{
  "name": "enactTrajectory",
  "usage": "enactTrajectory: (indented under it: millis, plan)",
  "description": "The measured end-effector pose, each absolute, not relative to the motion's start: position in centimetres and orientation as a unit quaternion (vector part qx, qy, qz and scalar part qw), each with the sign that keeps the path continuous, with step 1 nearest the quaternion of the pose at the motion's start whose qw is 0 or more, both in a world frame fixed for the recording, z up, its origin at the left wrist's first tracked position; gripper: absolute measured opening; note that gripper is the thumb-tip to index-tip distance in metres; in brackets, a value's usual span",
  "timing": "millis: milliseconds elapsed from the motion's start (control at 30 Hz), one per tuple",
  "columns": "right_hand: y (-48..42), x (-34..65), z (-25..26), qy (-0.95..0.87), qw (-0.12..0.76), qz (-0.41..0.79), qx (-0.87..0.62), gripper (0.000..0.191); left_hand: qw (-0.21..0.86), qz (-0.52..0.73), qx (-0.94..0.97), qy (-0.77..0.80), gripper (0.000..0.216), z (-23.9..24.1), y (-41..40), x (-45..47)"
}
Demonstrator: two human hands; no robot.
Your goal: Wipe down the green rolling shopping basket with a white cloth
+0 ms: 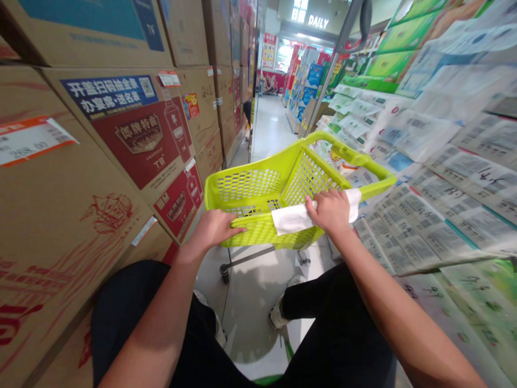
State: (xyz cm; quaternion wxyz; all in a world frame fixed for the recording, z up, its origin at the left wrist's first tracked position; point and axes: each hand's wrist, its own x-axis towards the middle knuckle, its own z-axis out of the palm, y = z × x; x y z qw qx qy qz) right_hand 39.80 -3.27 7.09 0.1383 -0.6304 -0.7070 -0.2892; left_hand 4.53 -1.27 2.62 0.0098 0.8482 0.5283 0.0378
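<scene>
In front of me stands a lime-green shopping cart basket (pixel 250 182) with perforated walls, on a grey wheeled frame (pixel 250 257). My left hand (pixel 215 227) grips the basket's near left corner, thumb lying along the rim. A white cloth (pixel 293 218) is draped over the near rim toward the right. My right hand (pixel 330 210) is closed on that cloth, pressing it against the rim; its fingertips bend over the far side. The basket's mesh floor shows through, and the cart's grey upright handle (pixel 323 89) rises at the far side.
Stacked cardboard cartons (pixel 129 134) with price tags line the left side closely. On the right, plastic-wrapped tissue packs (pixel 428 199) are piled high beside the cart. A tiled aisle floor (pixel 272 124) runs ahead toward more shelves. My legs and shoes are beneath my arms.
</scene>
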Motion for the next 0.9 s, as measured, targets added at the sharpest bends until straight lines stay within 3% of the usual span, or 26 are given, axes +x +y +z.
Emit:
enactTrajectory:
  millis: [200,367,567,800,900]
  plan:
    - [-3.5,36.2,5.7,-0.673,0.213,-0.261,-0.658,0.042,0.024,0.048,0.845,0.532,0.056,2.6,-2.0,5.5]
    - [-5.3,34.7,5.0,-0.752,0.191,-0.223,-0.59,0.041,0.029,0.047,0.848,0.527,0.055,2.6,-2.5,5.3]
    - [-3.7,41.2,6.6,-0.652,0.233,-0.286,-0.662,0.037,0.026,0.041,0.842,0.538,0.058,2.7,-2.4,5.1]
    - [-6.2,32.9,3.4,-0.739,0.232,-0.234,-0.588,0.032,0.023,0.061,0.848,0.525,0.055,1.9,-3.0,6.0]
    - [-6.3,33.9,3.9,-0.744,0.231,-0.219,-0.588,0.032,0.035,0.067,0.852,0.517,0.055,1.9,-2.7,5.3]
